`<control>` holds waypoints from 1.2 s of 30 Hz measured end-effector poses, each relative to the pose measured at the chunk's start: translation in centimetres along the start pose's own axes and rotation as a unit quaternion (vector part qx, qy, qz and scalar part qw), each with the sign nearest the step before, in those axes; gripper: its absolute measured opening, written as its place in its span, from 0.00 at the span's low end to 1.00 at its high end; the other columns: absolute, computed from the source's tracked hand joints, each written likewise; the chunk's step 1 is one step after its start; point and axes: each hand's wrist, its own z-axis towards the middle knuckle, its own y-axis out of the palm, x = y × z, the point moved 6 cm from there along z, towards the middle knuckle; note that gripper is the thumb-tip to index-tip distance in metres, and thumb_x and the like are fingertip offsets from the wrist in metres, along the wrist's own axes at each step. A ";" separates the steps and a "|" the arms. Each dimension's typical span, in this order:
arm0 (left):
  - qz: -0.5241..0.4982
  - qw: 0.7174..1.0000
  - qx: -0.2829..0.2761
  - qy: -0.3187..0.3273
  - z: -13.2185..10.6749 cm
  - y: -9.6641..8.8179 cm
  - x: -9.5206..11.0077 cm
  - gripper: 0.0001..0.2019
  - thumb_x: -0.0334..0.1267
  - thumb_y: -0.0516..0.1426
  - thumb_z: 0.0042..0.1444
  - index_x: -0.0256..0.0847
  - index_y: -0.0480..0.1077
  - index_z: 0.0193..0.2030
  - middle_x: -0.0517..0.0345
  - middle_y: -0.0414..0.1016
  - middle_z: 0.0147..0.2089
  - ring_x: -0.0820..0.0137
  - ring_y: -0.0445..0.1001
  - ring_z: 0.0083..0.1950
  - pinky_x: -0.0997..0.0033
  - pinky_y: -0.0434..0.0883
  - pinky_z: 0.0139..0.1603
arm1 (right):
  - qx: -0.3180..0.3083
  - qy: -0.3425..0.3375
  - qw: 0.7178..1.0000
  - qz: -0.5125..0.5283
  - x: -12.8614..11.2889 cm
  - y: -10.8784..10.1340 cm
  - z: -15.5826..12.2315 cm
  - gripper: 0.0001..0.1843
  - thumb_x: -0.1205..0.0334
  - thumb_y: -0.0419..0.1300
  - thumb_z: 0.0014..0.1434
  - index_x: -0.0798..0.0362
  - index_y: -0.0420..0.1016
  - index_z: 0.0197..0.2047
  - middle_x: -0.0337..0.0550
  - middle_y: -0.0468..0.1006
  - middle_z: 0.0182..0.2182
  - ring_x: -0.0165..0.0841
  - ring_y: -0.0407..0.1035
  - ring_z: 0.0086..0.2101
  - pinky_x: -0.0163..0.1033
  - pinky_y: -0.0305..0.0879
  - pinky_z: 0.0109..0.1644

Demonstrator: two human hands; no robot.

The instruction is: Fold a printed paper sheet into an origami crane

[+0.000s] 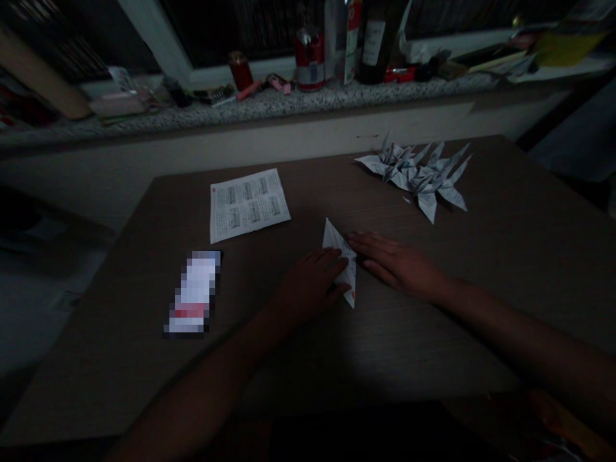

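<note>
A printed sheet of paper folded into a narrow pointed shape (347, 277) lies on the dark wooden table (269, 378), one tip away from me and one towards me. My left hand (312, 280) rests on top of it with fingers spread, pressing it to the table. Flat at its right edge lies my right hand (392, 263), fingers stretched out and the fingertips by the paper's side. Beyond, at the back right, sits a cluster of folded paper cranes (423, 173) made of similar printed paper.
A flat printed sheet (248, 204) lies at the back left. Nearer on the left is a phone (193, 294) with a blurred, lit screen. Behind the table, a stone windowsill (269, 106) carries a red can (310, 59), a dark bottle (375, 45) and a small jar (240, 72).
</note>
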 end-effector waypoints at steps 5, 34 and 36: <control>-0.025 0.999 -0.015 -0.015 0.0 0.3 -0.2 0.28 0.47 0.60 0.68 0.39 0.63 0.71 0.45 0.67 0.71 0.56 0.65 0.72 0.52 0.63 0.73 | -0.010 -0.041 0.999 -0.029 0.9 1.5 2.5 0.29 0.58 0.48 0.76 0.53 0.56 0.76 0.53 0.59 0.73 0.42 0.51 0.73 0.59 0.53 0.75; -0.054 0.997 -0.009 -0.046 0.0 0.3 -0.7 0.34 0.56 0.60 0.65 0.43 0.63 0.72 0.47 0.60 0.76 0.54 0.62 0.75 0.49 0.59 0.76 | -0.023 -0.025 0.999 -0.029 2.2 2.9 2.9 0.30 0.56 0.47 0.76 0.51 0.54 0.77 0.53 0.61 0.73 0.46 0.54 0.72 0.63 0.52 0.74; -0.050 0.997 -0.013 -0.053 0.0 0.4 -0.6 0.35 0.56 0.61 0.64 0.42 0.62 0.73 0.47 0.60 0.76 0.53 0.61 0.74 0.50 0.59 0.75 | -0.022 -0.028 0.999 -0.028 2.3 3.0 2.9 0.29 0.55 0.46 0.76 0.51 0.54 0.77 0.53 0.60 0.73 0.45 0.54 0.72 0.62 0.52 0.74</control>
